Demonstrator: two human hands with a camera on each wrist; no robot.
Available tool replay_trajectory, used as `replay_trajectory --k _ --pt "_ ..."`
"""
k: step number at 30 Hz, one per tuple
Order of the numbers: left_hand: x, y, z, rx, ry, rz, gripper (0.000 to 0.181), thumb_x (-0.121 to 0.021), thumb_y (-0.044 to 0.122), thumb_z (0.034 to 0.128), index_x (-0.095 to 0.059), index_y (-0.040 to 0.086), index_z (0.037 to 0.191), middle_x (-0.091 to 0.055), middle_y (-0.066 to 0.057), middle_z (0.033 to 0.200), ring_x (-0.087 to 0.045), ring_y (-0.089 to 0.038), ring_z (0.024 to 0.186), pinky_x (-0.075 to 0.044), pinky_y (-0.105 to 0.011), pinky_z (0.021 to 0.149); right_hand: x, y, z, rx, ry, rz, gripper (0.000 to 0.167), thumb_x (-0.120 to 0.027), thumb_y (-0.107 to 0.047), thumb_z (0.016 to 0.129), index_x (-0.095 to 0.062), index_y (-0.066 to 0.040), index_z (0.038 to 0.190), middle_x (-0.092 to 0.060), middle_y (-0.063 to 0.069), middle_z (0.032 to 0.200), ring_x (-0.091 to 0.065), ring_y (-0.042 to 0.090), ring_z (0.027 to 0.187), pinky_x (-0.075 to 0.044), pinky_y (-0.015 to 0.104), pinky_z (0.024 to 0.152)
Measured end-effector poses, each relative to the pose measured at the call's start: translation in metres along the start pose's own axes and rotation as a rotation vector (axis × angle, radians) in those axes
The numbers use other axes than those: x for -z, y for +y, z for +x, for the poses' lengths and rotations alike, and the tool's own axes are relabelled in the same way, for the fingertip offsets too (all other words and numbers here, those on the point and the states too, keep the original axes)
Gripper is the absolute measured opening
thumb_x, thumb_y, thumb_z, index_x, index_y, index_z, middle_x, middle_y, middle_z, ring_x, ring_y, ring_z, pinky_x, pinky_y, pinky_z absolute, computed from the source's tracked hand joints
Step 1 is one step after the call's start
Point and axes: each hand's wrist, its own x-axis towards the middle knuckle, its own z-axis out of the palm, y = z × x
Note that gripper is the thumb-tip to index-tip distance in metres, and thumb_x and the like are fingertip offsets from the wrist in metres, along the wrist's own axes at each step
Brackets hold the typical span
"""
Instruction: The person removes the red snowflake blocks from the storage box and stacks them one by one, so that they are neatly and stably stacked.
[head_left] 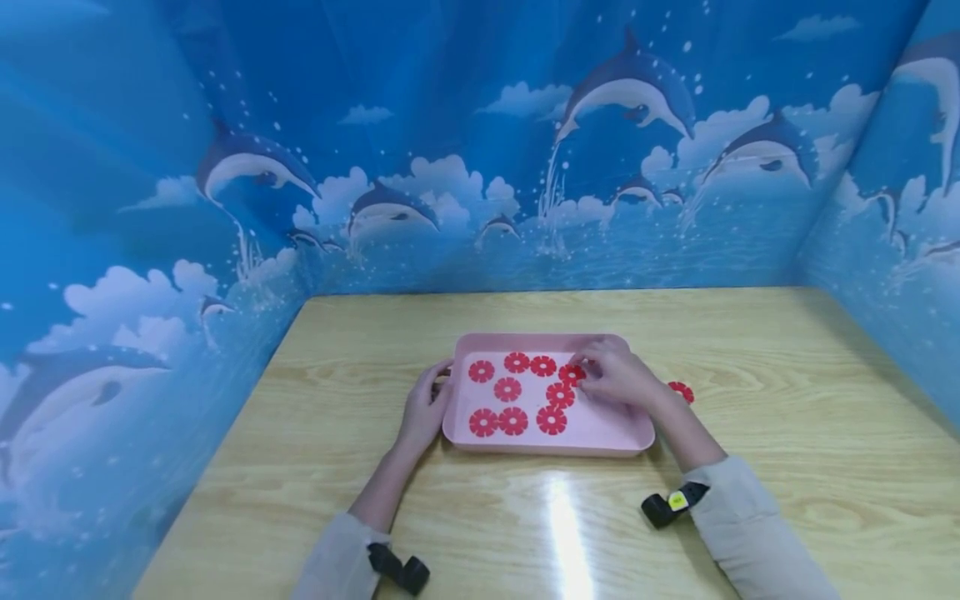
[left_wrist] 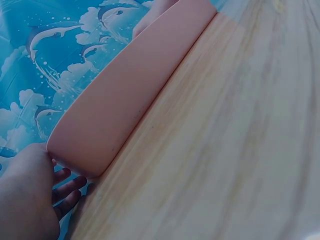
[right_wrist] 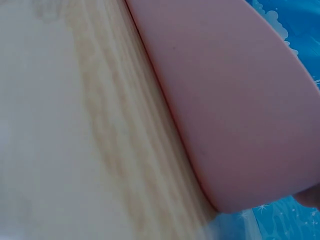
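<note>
Head view: red disc (head_left: 570, 374) in pink tray (head_left: 547, 451), partly hidden by right hand (head_left: 619, 375)

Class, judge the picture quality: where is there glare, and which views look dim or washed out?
Head view: bright overall, with a white streak of glare on the table, on the near side of the pink tray; left wrist view: dimmer, table paler and hazy toward the right; right wrist view: also dim, table washed out to grey at left.
</note>
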Motion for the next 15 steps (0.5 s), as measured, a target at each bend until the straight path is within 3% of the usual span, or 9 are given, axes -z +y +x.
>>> replay_trajectory --k 15 --pt "0.0005 -0.0011 -0.0002 -0.007 -0.005 0.000 0.035 -0.050 0.010 0.0938 -0.050 0.005 0.129 -0.054 -0.013 0.117 -0.057 -0.024 0.095 -0.048 -0.035 0.082 0.0004 -0.0053 -0.0013 -0.007 -0.024 -0.059 0.030 -0.070 -0.009 0.074 -0.066 -0.007 0.105 -0.056 0.010 0.119 -0.041 0.032 0.117 -0.034 0.050 0.096"
